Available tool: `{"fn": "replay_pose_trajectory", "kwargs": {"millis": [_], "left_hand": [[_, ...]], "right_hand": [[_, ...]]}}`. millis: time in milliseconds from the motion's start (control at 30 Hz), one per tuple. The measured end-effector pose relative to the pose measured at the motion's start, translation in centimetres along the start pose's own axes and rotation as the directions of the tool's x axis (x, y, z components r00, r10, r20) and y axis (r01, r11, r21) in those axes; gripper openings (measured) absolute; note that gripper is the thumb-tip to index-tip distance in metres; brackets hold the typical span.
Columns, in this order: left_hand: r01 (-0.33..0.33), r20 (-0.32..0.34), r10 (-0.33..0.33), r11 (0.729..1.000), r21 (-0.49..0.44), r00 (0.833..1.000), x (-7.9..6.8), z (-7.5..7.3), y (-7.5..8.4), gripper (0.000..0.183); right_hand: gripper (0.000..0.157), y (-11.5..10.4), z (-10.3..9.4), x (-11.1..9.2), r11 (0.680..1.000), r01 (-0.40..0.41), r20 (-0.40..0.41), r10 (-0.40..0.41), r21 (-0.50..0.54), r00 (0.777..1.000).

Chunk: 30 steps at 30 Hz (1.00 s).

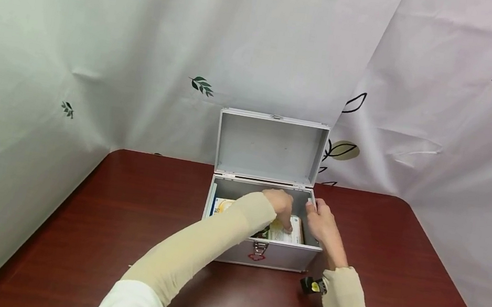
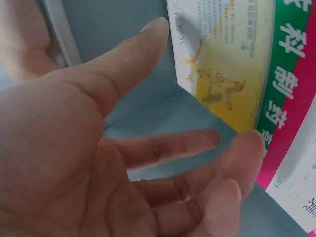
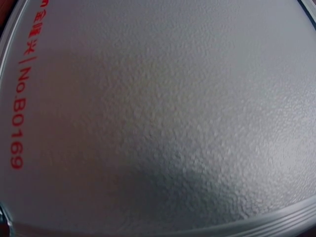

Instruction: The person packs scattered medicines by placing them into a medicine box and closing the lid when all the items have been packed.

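Note:
A silver metal case (image 1: 236, 250) stands on the table with its lid (image 1: 271, 149) raised. Inside it lie medicine boxes, among them a white and yellow one (image 1: 293, 235) at the right and another (image 1: 221, 204) at the left. My left hand (image 1: 280, 205) reaches down into the case. In the left wrist view its fingers (image 2: 170, 148) are spread apart, close to a medicine box (image 2: 217, 64) with a green and pink band. My right hand (image 1: 323, 226) grips the case's right rim. The right wrist view shows just the textured case wall (image 3: 158, 118); the hand is out of sight there.
The case rests on a dark red table (image 1: 148, 202) near its back edge. Behind hangs a white cloth (image 1: 171, 47) printed with leaves. A small black device (image 1: 313, 285) is strapped to my right wrist.

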<state>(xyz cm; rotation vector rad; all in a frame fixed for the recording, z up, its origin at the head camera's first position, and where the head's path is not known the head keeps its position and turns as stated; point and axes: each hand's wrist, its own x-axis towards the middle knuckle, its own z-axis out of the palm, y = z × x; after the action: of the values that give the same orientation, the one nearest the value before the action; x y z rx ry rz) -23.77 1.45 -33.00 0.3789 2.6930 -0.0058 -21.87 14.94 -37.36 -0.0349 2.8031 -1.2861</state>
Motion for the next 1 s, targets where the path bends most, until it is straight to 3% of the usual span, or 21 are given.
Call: {"fn": "replay_pose_trajectory", "kwargs": {"millis": [167, 400, 533, 633, 733, 833, 867, 933, 1000], "left_hand": [[-0.004, 0.017, 0.004, 1.000, 0.005, 1.000, -0.5, -0.6, -0.9, 0.057], [-0.024, 0.062, 0.028, 0.998, -0.065, 0.998, -2.4, -2.3, -3.9, 0.062], [-0.033, 0.139, 0.056, 0.986, -0.166, 0.989, -3.9, -3.4, -6.6, 0.063], [-0.074, 0.166, 0.126, 0.954, -0.290, 0.978, -5.4, -4.5, -9.2, 0.066], [-0.147, 0.128, 0.216, 0.900, -0.410, 0.968, -6.9, -5.9, -12.1, 0.063], [-0.173, 0.025, 0.215, 0.842, -0.511, 0.976, -8.2, -7.3, -14.9, 0.058], [-0.170, -0.018, 0.190, 0.824, -0.541, 0.982, -8.5, -7.8, -15.8, 0.058], [-0.130, -0.120, 0.073, 0.802, -0.583, 0.990, -9.0, -8.5, -17.1, 0.065], [-0.069, -0.204, -0.074, 0.786, -0.614, 0.976, -8.9, -9.0, -18.0, 0.076]], "right_hand": [[0.041, -0.1, 0.2, 0.0, 1.000, -0.012, 0.011, 0.011, 0.019, 1.000], [0.042, 0.0, 0.4, -0.2, 1.000, -0.009, 0.010, 0.009, 0.028, 1.000], [0.042, 0.1, 0.4, -0.3, 0.999, -0.011, 0.011, 0.011, 0.031, 1.000], [0.042, 0.1, 0.5, -0.3, 1.000, -0.008, 0.010, 0.007, 0.026, 1.000], [0.043, 0.0, 0.4, -0.4, 1.000, -0.007, 0.017, 0.007, 0.018, 1.000], [0.043, 0.0, 0.3, -0.4, 1.000, -0.011, 0.024, 0.010, 0.014, 1.000], [0.043, 0.0, 0.3, -0.4, 1.000, -0.011, 0.024, 0.011, 0.011, 1.000], [0.043, 0.0, 0.2, -0.3, 1.000, -0.011, 0.020, 0.011, 0.010, 1.000], [0.044, -0.1, 0.1, -0.2, 1.000, -0.014, 0.017, 0.014, 0.012, 1.000]]}}
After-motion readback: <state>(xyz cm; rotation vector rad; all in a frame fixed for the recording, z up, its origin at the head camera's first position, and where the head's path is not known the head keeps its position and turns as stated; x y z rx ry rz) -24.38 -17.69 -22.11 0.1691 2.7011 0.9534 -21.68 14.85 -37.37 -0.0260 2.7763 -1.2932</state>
